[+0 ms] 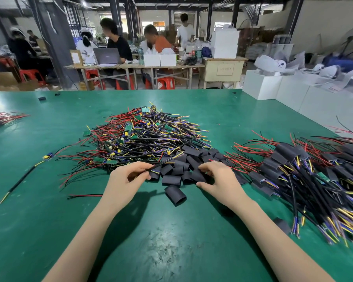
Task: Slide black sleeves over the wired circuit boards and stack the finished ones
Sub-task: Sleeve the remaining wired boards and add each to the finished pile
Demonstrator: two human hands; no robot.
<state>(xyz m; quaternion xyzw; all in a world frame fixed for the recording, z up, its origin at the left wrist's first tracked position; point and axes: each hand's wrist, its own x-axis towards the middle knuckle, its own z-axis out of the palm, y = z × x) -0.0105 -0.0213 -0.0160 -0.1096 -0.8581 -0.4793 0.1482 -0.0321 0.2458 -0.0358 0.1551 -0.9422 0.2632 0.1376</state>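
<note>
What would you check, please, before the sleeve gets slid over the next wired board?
1. Left hand holds a wired piece: ok, it pinches a black cable.
2. The board on that cable is free of the unsleeved pile: cannot tell, the hand hides it.
3. Right hand has one sleeve only: cannot tell; its fingers curl into the loose sleeves.
4. A spare sleeve within reach: ok, a single sleeve lies apart on the green mat.
5. Finished stack at the right has room: ok.
</note>
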